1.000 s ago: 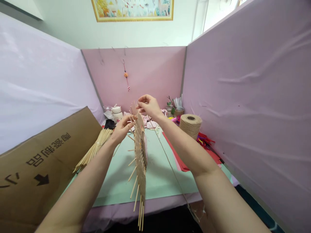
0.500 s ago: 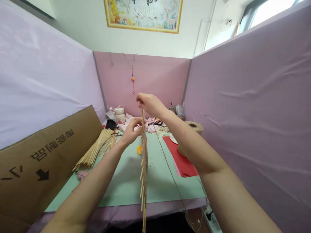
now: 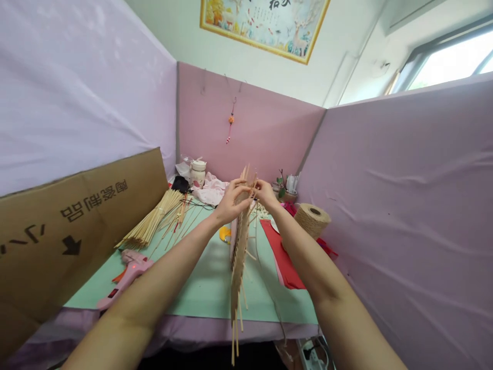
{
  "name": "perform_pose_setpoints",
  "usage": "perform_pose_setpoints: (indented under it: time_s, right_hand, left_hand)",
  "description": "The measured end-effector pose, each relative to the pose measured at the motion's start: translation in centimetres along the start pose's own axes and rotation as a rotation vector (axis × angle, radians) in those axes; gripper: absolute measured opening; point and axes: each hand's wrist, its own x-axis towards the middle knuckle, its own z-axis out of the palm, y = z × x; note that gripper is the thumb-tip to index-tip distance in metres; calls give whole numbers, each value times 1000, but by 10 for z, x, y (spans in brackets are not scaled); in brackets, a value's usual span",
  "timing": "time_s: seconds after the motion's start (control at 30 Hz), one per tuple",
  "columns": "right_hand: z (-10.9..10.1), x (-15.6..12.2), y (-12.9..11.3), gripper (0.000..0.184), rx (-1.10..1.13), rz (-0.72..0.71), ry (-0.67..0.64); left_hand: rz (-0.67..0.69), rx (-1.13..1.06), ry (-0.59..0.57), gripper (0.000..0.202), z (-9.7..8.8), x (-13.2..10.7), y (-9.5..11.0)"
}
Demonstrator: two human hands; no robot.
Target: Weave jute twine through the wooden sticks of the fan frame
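A flat woven piece of bamboo sticks and twine (image 3: 238, 257) stands on edge in front of me, its sticks poking out above and below. My left hand (image 3: 230, 201) pinches its upper edge from the left. My right hand (image 3: 263, 193) pinches the same top from the right, fingers closed on the sticks or twine there. A thin twine strand (image 3: 269, 288) trails from the piece down past the table's front edge.
A bundle of bamboo sticks (image 3: 154, 224) and a pink glue gun (image 3: 127, 275) lie on the green mat (image 3: 200, 288) at left. A cardboard sheet (image 3: 61, 226) leans on the left wall. A twine spool (image 3: 311, 220) and red paper (image 3: 283, 257) sit at right.
My right hand has come down from above the piece to its top edge, close to my left hand. The camera has tilted, bringing the glue gun into view.
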Motion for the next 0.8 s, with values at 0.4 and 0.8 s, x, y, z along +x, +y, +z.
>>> perform_pose_setpoints:
  time_s: [0.4,0.8]
  right_hand:
    - [-2,1,4,32,131,63,-47]
    - [6,5,15,42,116,84,-69]
  left_hand:
    - [-4,-145,102,24,23,-8,-9]
    - [-114,-317,246,30,38,-13,-26]
